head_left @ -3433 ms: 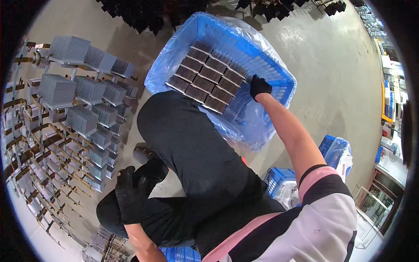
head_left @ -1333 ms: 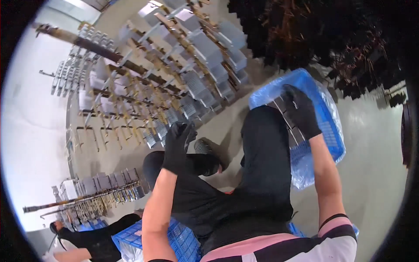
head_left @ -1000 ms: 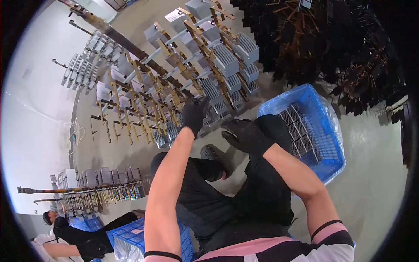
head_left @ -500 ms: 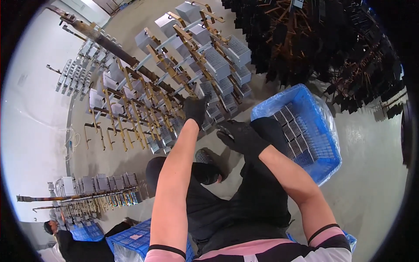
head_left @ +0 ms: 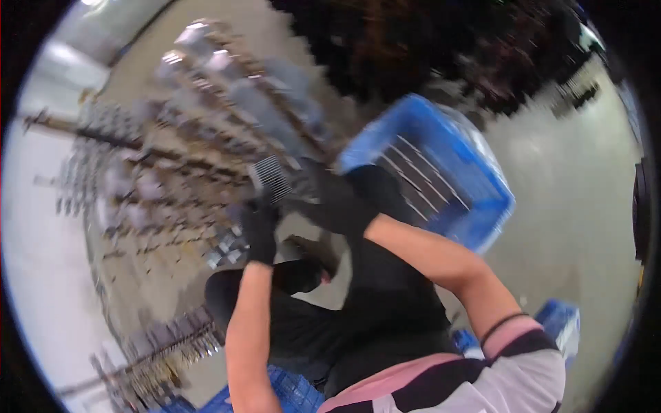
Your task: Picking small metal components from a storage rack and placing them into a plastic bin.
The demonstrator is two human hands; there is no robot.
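Both my hands wear dark gloves, and the picture is smeared by motion. In front of the hanging rack, a small silvery finned heat sink point(head_left: 270, 180) stands up from the fingers of my left hand point(head_left: 259, 230), which is closed around its lower end. My right hand point(head_left: 334, 201) is just to the right of the heat sink, its fingers pointing toward it. Blur hides whether those fingers touch it or how far they are bent. Beyond my hands, the rack point(head_left: 200, 113) carries many grey metal parts on brownish hooks.
To the right of my knees, a blue plastic crate point(head_left: 492, 224) lined with clear film holds rows of finned parts. Dark hanging pieces point(head_left: 413, 48) crowd the far side. Another loaded rack point(head_left: 162, 351) is at lower left, and a blue crate point(head_left: 296, 389) stands beside my hip.
My view has turned, and the scene has shifted left. My left hand has come down and nearer, now with a heat sink in it. My right hand has drawn close to that heat sink.
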